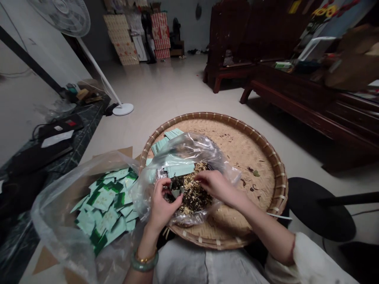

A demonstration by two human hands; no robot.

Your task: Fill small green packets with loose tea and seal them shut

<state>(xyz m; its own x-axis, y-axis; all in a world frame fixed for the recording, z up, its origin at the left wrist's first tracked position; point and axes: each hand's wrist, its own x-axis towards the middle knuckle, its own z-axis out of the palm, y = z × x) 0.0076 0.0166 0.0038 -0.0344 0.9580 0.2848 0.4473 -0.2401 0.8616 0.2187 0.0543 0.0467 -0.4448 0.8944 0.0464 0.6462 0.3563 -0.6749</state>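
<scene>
My left hand point(162, 206) grips a small open packet point(177, 192), its mouth facing up and dark leaves showing at the opening. Just to the right, my right hand point(217, 186) hovers low over a loose mix of dark leaves and pale bits point(194, 197), fingertips pinched together; what is between them is too small to make out. The mix lies in a clear plastic bag point(197, 144) with its mouth spread wide. Inside it, behind my left hand, rests a stack of flat mint-green packets point(180, 169). All this sits on a round woven bamboo tray point(245, 154) before my lap.
Left of the tray, a big clear bag point(53, 205) holds many green packets point(106, 197). More flat packets point(166, 142) lie at the tray's back left. A white standing fan point(122, 109), a black round base point(321, 209) and dark wooden furniture point(290, 92) stand around.
</scene>
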